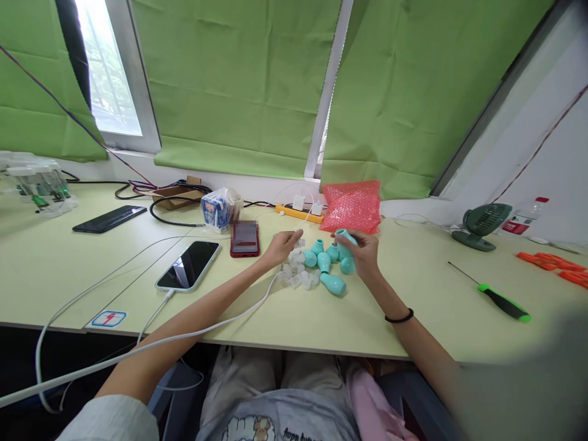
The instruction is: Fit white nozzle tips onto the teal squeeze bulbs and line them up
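Observation:
My right hand (362, 252) is closed round a teal plastic piece (344, 236), held just above the table. My left hand (282, 246) reaches over a pile of small clear plastic parts (297, 272), fingers pinched together on something I cannot make out. Between the hands lie several more teal bottle-shaped pieces (328, 269) on the pale yellow-green table (413, 306). A black band sits on my right wrist.
A red phone (245, 238) and a phone on a white cable (188, 265) lie left of my hands; a black phone (109, 218) further left. Pink bubble wrap (351, 205), a yellow power strip (298, 213), a small green fan (482, 223), a green-handled screwdriver (498, 300) and orange tools (554, 264) lie around.

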Tool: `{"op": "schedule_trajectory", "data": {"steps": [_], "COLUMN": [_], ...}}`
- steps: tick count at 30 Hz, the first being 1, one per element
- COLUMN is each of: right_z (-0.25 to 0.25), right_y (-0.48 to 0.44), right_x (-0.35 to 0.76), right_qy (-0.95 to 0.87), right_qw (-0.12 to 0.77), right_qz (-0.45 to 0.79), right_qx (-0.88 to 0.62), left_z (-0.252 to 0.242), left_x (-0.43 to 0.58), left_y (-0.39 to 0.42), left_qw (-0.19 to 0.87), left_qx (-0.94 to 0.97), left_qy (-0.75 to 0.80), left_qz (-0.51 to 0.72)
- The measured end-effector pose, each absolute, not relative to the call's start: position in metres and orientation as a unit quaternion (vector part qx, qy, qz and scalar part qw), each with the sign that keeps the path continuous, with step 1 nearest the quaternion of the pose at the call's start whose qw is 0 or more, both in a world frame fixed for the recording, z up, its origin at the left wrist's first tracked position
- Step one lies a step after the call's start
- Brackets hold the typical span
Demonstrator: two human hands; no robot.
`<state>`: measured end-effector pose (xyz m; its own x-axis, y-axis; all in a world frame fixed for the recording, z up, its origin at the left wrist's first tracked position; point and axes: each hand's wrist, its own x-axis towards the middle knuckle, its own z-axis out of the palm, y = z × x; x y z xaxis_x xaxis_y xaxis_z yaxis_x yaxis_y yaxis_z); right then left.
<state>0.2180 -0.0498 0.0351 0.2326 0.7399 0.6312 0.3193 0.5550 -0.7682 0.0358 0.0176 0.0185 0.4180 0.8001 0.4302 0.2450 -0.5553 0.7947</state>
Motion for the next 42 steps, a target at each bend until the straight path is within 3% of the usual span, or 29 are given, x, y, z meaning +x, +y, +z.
{"op": "schedule_trajectory", "data": {"steps": [2,5,10,15,22,28,33,36,38,42], "right_z": [0.038,0.041,0.037,0.014,-0.008,0.015,0.023,0.023,0.029,0.052], "right_y": [-0.044,-0.035,-0.020,-0.010,-0.008,-0.028,-0.043,-0.045,-0.046,-0.039], "right_x": [0.230,0.250,0.285,0.317,0.335,0.308,0.285,0.283,0.288,0.314], "right_qy": [-0.547,-0.514,-0.533,-0.571,-0.646,-0.674,-0.768,-0.796,-0.802,-0.740], "right_qw": [0.685,0.658,0.553,0.433,0.380,0.409,0.272,0.223,0.246,0.377], "right_qz": [0.050,-0.101,-0.118,-0.052,0.039,-0.098,-0.166,-0.140,-0.111,-0.142], "right_qx": [-0.479,-0.541,-0.630,-0.695,-0.661,-0.607,-0.555,-0.545,-0.533,-0.539], "left_z": [0.011,-0.001,-0.010,-0.012,-0.014,0.000,0.011,0.013,0.014,0.020], "left_x": [0.038,0.040,0.041,0.044,0.049,0.060,0.070,0.073,0.075,0.075], "left_y": [0.018,0.017,0.018,0.012,0.007,0.017,0.033,0.041,0.045,0.052], "left_qw": [0.209,0.116,0.049,0.076,0.073,0.042,-0.012,0.014,0.050,0.127], "left_qx": [0.823,0.871,0.886,0.908,0.922,0.930,0.920,0.920,0.918,0.897], "left_qy": [0.351,0.346,0.356,0.308,0.287,0.309,0.338,0.357,0.368,0.413], "left_qz": [0.395,0.329,0.293,0.275,0.249,0.196,0.198,0.162,0.136,0.095]}}
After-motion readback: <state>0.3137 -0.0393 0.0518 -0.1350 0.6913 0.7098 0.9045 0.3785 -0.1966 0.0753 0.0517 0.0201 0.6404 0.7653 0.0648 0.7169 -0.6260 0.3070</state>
